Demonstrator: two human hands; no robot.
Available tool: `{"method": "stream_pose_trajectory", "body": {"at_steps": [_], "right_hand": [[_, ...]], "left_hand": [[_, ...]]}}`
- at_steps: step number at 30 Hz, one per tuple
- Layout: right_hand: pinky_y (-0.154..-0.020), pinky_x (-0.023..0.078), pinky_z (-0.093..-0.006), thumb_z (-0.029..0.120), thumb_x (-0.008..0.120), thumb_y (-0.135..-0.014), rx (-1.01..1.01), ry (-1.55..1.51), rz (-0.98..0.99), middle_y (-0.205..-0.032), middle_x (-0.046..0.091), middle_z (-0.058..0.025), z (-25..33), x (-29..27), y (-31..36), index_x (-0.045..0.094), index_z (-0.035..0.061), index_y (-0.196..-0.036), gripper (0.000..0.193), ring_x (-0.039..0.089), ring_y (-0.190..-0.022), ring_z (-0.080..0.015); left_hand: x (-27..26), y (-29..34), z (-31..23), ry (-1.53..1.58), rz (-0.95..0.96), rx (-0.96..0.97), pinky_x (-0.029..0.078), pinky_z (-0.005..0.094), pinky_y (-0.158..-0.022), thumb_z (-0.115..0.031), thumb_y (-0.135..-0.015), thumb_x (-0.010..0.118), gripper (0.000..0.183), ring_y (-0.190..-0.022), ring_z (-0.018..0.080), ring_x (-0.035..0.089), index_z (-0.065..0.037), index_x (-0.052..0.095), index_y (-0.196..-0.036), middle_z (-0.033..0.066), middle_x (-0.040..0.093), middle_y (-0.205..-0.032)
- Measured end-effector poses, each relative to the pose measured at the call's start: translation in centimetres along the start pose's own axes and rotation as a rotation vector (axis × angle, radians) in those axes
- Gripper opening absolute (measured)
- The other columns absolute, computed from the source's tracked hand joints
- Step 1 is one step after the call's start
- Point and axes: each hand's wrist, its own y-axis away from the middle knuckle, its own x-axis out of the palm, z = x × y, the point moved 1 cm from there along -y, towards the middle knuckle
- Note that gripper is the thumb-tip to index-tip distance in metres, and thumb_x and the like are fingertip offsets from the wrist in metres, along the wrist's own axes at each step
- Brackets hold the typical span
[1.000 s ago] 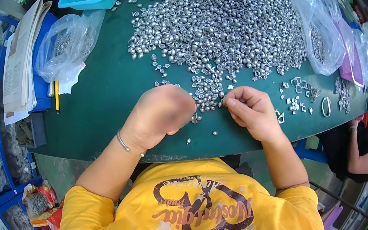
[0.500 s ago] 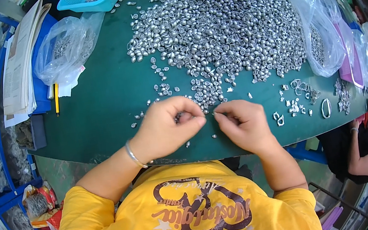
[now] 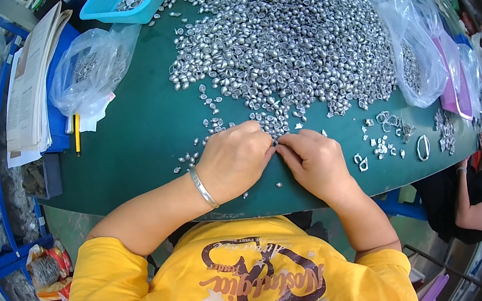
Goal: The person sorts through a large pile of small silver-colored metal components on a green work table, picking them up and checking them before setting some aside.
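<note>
My left hand (image 3: 236,158), a silver bangle on its wrist, is closed with its fingers curled and thumb and fingertips pressed together. The fingertips of my right hand (image 3: 316,161), also closed in a pinch, meet those of the left. Whatever lies between them is too small and too covered to make out. Just beyond the fingertips is a small cluster of silver, drop-shaped metal pieces (image 3: 276,122). Behind it spreads a large heap of similar hollow pieces (image 3: 293,38). One loose silver piece (image 3: 278,185) lies on the green tabletop (image 3: 131,159) close to my right hand.
At the left are a plastic bag (image 3: 91,70), a yellow pen (image 3: 77,136) and stacked papers (image 3: 35,87). A blue basket (image 3: 132,9) stands at the far left. Small metal parts (image 3: 382,147) and a clear bag (image 3: 420,64) lie at the right. Another person's arm (image 3: 466,199) shows beyond.
My left hand has turned over, its back now upward, and its fingertips have come against the right hand's. The gap between the hands has closed; the view has shifted slightly.
</note>
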Motion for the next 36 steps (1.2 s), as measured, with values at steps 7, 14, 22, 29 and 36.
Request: {"method": "stream_pose_trajectory", "body": {"at_steps": [7,14,22,29,36], "right_hand": [[-0.05,0.043,-0.0221,0.008,0.059,-0.082,0.385,-0.842,0.097,-0.071,0.062,-0.0012,-1.5,-1.9,-0.1,0.063,-0.0019,-0.083,0.011,0.053,-0.058,-0.0077],[-0.054,0.047,-0.0293,0.011,0.065,-0.079,0.129,-0.4,0.114,-0.071,0.063,-0.0101,-0.3,-1.6,-1.4,0.067,0.0027,-0.083,0.01,0.06,-0.059,-0.0199],[-0.046,0.046,-0.0335,0.007,0.061,-0.071,-0.275,0.158,0.005,-0.064,0.053,-0.0057,0.1,-0.2,-0.9,0.064,0.0078,-0.085,0.014,0.058,-0.056,-0.0218],[-0.049,0.043,-0.0253,0.003,0.063,-0.079,0.219,-0.641,0.062,-0.069,0.061,-0.0016,-1.1,-1.7,-1.0,0.062,-0.0012,-0.081,0.005,0.056,-0.059,-0.0104],[-0.053,0.046,-0.0249,0.009,0.067,-0.078,0.222,-0.45,0.183,-0.071,0.064,-0.0063,-0.8,-2.5,-2.0,0.067,0.0009,-0.079,0.008,0.057,-0.057,-0.0122]], "left_hand": [[-0.9,-0.5,0.7,0.275,-0.025,-0.016,0.045,0.0289,-0.051,-0.008,-0.075,0.067,0.008,-0.056,0.0201,0.056,-0.003,0.063,-0.08,0.0063,0.056,-0.065],[-2.0,-0.5,3.0,1.856,0.05,-0.669,0.032,0.0183,-0.04,-0.012,-0.082,0.054,0.013,-0.048,0.0075,0.041,0.0,0.058,-0.081,0.0054,0.053,-0.07],[-2.0,-0.7,1.6,0.707,0.022,-0.48,0.041,0.0207,-0.051,-0.007,-0.078,0.066,0.008,-0.053,0.0075,0.049,-0.002,0.068,-0.084,-0.0028,0.052,-0.06],[-0.8,-1.1,0.9,0.078,-0.041,0.03,0.047,0.0349,-0.055,-0.01,-0.073,0.068,0.006,-0.061,0.0257,0.058,-0.007,0.066,-0.077,0.0086,0.058,-0.069],[-0.3,-1.0,1.3,0.111,-0.096,0.052,0.047,0.0317,-0.056,-0.01,-0.076,0.067,0.006,-0.063,0.0205,0.059,-0.005,0.064,-0.076,0.0043,0.057,-0.066]]}}
